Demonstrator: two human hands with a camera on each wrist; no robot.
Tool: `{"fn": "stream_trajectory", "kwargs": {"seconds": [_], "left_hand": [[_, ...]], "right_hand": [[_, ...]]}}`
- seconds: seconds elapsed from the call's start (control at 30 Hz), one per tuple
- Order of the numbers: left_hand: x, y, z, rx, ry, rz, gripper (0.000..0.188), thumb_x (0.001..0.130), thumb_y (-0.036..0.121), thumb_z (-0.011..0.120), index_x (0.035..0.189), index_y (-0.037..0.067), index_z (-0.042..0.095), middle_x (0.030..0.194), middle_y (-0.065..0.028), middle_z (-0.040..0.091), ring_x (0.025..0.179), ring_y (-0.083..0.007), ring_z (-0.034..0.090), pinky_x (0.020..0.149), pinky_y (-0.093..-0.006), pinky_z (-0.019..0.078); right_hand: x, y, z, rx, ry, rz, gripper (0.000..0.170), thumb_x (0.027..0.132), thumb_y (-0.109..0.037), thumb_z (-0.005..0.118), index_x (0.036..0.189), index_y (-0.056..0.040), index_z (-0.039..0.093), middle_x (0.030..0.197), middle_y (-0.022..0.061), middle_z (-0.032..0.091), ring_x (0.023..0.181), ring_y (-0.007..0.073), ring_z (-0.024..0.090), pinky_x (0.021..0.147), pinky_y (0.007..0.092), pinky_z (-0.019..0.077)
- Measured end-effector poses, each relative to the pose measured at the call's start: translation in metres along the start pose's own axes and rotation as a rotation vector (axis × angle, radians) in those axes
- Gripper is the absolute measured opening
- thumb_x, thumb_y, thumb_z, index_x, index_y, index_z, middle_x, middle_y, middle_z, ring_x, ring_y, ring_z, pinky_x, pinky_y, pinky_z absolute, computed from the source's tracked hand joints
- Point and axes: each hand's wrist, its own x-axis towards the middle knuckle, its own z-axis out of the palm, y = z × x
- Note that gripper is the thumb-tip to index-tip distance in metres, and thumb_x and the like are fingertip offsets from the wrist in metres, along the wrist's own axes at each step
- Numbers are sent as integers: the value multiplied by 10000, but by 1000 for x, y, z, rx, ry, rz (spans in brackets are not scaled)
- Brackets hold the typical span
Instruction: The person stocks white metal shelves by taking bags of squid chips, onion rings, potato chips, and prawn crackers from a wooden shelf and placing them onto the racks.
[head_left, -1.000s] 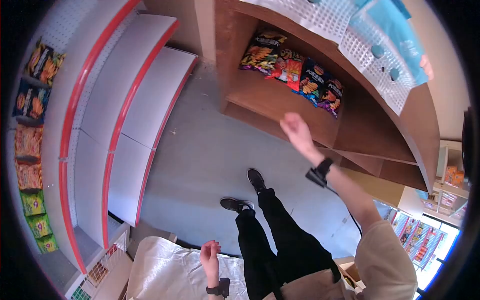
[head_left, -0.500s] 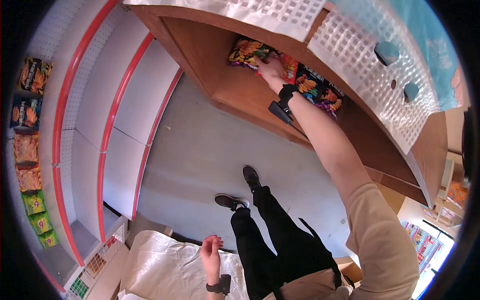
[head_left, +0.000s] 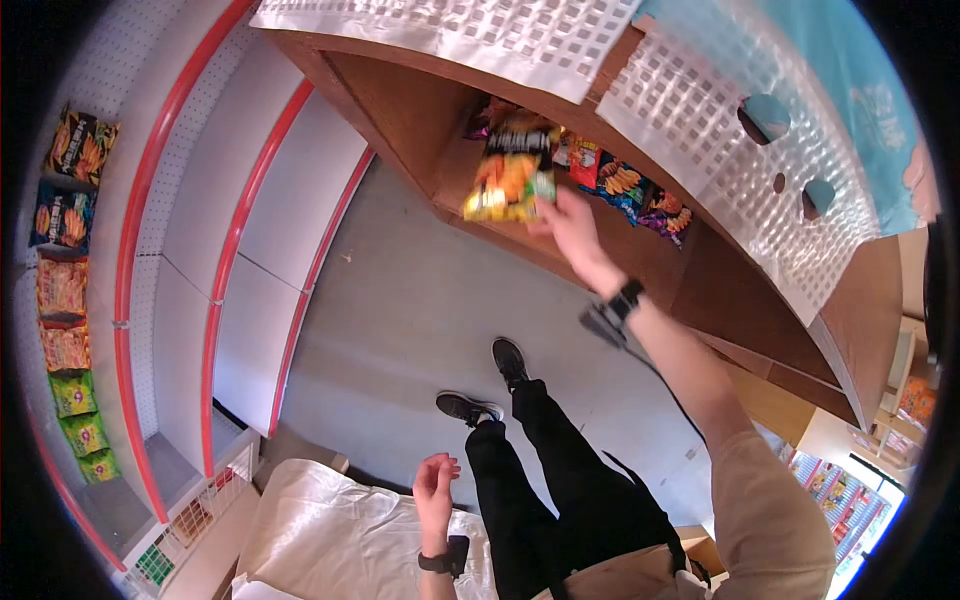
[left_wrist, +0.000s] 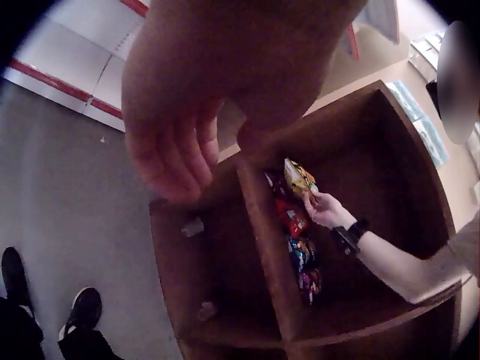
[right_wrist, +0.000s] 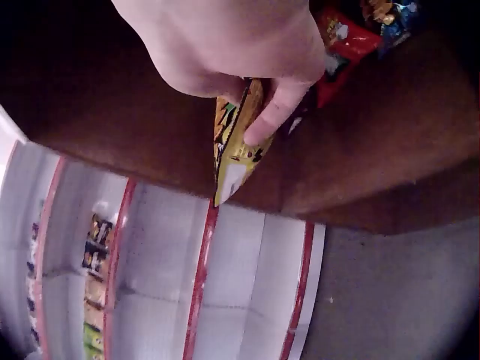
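In the head view the right hand (head_left: 575, 232) pinches the lower edge of a black and yellow chip bag (head_left: 508, 178), lifted at the front of a brown wooden shelf (head_left: 455, 165). Behind it stand a red bag (head_left: 583, 163), a blue one (head_left: 620, 186) and a purple-black one (head_left: 667, 216). The right wrist view shows the thumb and fingers of that hand (right_wrist: 240, 45) on either side of the bag (right_wrist: 238, 154). Low in the head view the left hand (head_left: 434, 490) hangs with loosely bent fingers, holding nothing.
White shelves with red edges (head_left: 240, 215) stand on the left, with several snack packs (head_left: 72, 290) in the far row. A silvery sheet (head_left: 320, 530) lies at the bottom. Perforated white sheeting (head_left: 700, 110) covers the wooden shelf top. Grey floor (head_left: 400, 330) lies between.
The right hand reached into the wooden shelf, took hold of the black and yellow bag and drew it outward from the row. The left hand stays low with little movement.
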Motion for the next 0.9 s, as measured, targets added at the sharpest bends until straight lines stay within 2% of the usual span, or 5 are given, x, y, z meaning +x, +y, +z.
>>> {"fn": "stream_trajectory", "kwargs": {"seconds": [0.23,0.53,0.67,0.83,0.9], "left_hand": [[33,16,20,-100,-217,37,398,941,254,470,1227,-19,419,1027,-118,593,906,-182,588,792,-313,484],[35,18,26,-231,80,-44,427,784,92,668,1156,2,480,1050,-61,573,907,-135,543,814,-271,434],[35,14,12,-320,106,-23,446,759,81,693,1148,7,489,1046,-51,574,913,-130,536,820,-272,426],[24,14,2,-258,215,-42,472,749,56,694,1164,3,475,1042,-55,576,916,-135,538,828,-274,425],[18,12,-2,-277,207,-45,475,747,48,696,1164,2,472,1043,-55,576,910,-136,539,830,-273,424]], "right_hand": [[-187,10,7,18,-568,243,154,922,-175,512,967,-31,545,842,11,589,770,68,564,640,245,506],[-213,21,24,-147,-1067,126,264,874,-264,579,905,-7,529,747,70,601,672,156,561,590,294,447],[-121,-3,28,-231,-422,226,217,870,-179,579,1025,-34,535,940,30,586,875,120,556,782,286,469],[52,10,37,-796,358,-336,500,806,-317,596,1146,17,444,1100,212,533,973,378,541,828,467,445],[81,-23,36,-931,314,-53,487,842,-407,504,1033,36,573,1032,231,595,955,396,569,894,498,399]]}}
